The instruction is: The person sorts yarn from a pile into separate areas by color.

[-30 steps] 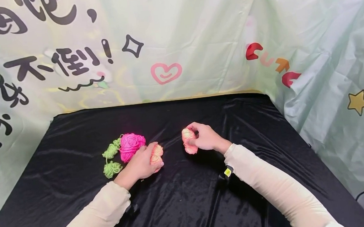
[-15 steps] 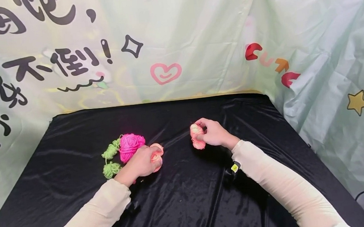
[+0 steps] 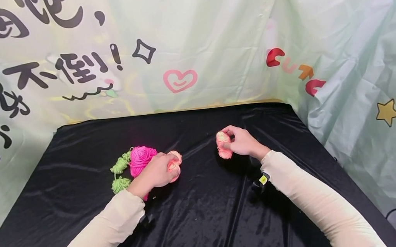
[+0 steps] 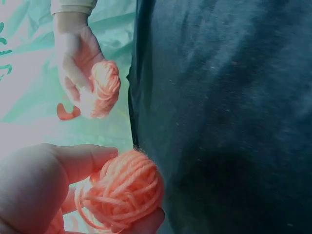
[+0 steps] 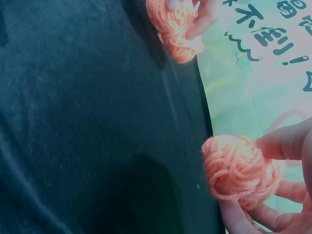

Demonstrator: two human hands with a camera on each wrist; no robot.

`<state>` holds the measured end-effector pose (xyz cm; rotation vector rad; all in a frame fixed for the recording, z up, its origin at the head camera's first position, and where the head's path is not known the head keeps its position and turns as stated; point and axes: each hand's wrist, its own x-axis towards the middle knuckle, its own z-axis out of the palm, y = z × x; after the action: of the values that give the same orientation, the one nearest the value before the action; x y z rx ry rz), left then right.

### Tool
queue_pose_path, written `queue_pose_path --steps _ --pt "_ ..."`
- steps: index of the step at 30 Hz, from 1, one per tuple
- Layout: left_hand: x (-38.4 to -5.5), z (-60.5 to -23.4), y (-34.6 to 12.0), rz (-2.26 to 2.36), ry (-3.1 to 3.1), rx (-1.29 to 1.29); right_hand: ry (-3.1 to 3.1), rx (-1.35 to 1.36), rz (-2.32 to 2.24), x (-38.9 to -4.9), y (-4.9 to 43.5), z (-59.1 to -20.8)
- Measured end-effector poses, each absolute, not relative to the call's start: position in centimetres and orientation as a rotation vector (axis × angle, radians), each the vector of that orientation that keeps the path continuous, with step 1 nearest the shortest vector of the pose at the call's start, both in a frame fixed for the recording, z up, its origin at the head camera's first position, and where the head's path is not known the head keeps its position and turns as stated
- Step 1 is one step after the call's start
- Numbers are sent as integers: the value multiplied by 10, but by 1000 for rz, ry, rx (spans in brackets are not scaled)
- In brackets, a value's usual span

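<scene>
From the skein (image 3: 175, 167) in my left hand (image 3: 154, 173), my right hand's (image 3: 244, 141) other skein (image 3: 223, 146) is at two o'clock; on the table (image 3: 195, 220), a ball (image 3: 143, 157) at ten, bundles (image 3: 120, 165) at nine.

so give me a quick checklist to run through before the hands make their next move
1. Left hand grips left peach yarn: ok, thumb and fingers hold it.
2. Right hand grips right peach yarn: ok, held likewise.
3. Hands apart: ok, black cloth shows between them.
4. Green yarn clumps separate: not ok, a strand seems to link them.
5. Pink yarn untouched: cannot tell, the left hand overlaps it in the head view.
</scene>
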<state>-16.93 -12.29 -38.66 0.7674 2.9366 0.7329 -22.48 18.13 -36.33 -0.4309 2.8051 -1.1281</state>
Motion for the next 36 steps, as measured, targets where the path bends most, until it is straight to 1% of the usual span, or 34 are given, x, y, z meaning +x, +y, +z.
queue_pose_path --steps 11,21,36 --pt "-181 -378 -99 718 2913 709 2872 -400 -1114 -233 203 -366" --pt "-193 -377 -72 771 2899 684 2887 -307 -1107 -240 227 -365" --pt "-196 -379 -45 861 2862 720 2929 -168 -997 -245 267 -369"
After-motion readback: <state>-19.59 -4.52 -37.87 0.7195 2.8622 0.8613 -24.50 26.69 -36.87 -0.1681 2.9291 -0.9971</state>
